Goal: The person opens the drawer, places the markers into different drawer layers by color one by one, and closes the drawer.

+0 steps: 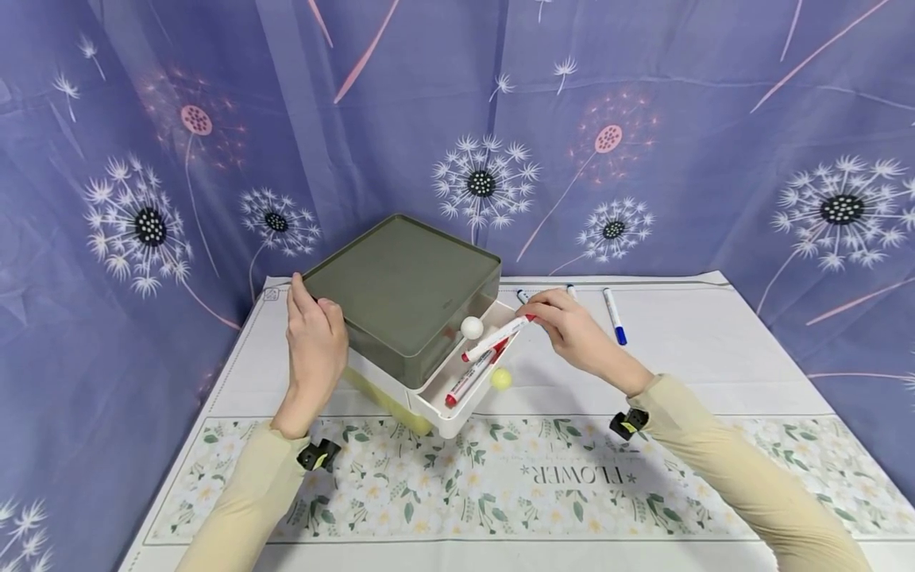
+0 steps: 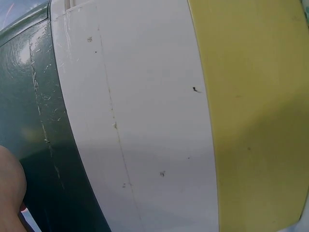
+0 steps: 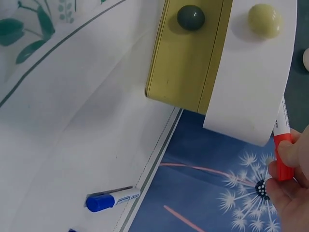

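Observation:
A three-tier drawer box (image 1: 403,286) stands on the table, dark green on top, white in the middle and yellow below. Its white drawer (image 1: 453,429) is pulled out, with red-capped markers (image 1: 469,380) lying inside. My left hand (image 1: 314,342) rests against the box's left side, fingers up at the green tier's edge; in the left wrist view only part of it shows beside the green side (image 2: 43,121). With my right hand (image 1: 568,330), I pinch a red marker (image 1: 496,338) by its red-capped end, tilted over the open drawer.
Several blue markers lie behind and right of my right hand, one blue-capped marker (image 1: 615,316) in full view. Round knobs stick out in front: white (image 1: 472,327), yellow (image 1: 501,378) and dark green (image 3: 190,18). A floral runner (image 1: 572,492) crosses the table's front; a purple curtain (image 1: 400,143) hangs behind.

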`<state>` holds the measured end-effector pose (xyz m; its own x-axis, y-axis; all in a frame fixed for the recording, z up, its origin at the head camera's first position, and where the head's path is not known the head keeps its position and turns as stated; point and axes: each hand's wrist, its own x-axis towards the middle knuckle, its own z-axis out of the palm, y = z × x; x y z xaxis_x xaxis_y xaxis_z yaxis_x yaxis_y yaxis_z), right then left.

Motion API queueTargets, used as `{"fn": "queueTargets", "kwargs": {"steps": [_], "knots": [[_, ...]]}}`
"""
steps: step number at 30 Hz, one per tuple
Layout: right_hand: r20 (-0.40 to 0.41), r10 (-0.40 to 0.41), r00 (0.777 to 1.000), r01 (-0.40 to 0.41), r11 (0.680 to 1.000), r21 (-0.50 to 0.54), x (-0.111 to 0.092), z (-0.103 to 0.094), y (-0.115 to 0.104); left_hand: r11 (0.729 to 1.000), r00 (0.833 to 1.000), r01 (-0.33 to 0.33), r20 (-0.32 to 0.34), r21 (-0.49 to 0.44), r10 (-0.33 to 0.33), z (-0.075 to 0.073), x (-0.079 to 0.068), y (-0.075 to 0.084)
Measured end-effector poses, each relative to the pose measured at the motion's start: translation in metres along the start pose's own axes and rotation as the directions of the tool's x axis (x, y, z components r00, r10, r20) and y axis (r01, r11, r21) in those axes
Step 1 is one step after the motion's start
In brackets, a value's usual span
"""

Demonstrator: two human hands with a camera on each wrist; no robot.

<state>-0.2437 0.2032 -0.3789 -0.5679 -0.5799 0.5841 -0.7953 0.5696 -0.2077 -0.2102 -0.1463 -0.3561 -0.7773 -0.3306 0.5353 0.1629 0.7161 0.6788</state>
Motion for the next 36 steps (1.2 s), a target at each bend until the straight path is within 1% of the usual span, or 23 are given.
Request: {"fn": "queueTargets", "kwargs": {"steps": [5, 12, 17, 21, 25, 28, 30, 36], "knots": [[0.046, -0.049, 0.998, 0.048, 0.999, 0.02, 0.004, 0.005, -0.003, 1.0, 1.0, 0.0, -0.001, -0.005, 0.0, 0.0, -0.001, -0.001], [0.113, -0.086, 0.99, 0.082, 0.996, 0.039, 0.007, 0.011, -0.006, 1.0, 1.0, -0.001, -0.001, -0.003, 0.001, 0.001, -0.001, 0.0], [0.153, -0.114, 0.982, 0.11, 0.993, 0.031, 0.008, 0.016, -0.009, 1.0, 1.0, 0.006, 0.0, 0.001, -0.006, 0.0, -0.001, 0.0], [0.217, -0.077, 0.973, 0.074, 0.997, 0.02, 0.006, 0.02, -0.012, 1.0, 1.0, 0.007, 0.003, -0.004, -0.007, 0.0, 0.0, 0.0], [0.322, -0.019, 0.947, 0.026, 1.0, -0.017, 0.005, 0.021, -0.016, 1.0, 1.0, 0.003, 0.002, -0.009, -0.003, 0.001, 0.0, 0.0], [0.37, 0.009, 0.929, 0.007, 0.999, -0.042, 0.004, 0.021, -0.018, 1.0, 1.0, 0.0, 0.002, -0.01, 0.0, 0.001, 0.0, 0.0], [0.376, 0.014, 0.927, 0.002, 0.999, -0.043, 0.004, 0.021, -0.019, 1.0, 1.0, -0.002, 0.002, -0.009, 0.002, 0.001, 0.0, 0.0], [0.349, -0.013, 0.937, 0.019, 1.0, -0.014, 0.003, 0.022, -0.018, 1.0, 1.0, -0.001, 0.004, -0.009, 0.001, 0.001, 0.0, 0.0]]}}
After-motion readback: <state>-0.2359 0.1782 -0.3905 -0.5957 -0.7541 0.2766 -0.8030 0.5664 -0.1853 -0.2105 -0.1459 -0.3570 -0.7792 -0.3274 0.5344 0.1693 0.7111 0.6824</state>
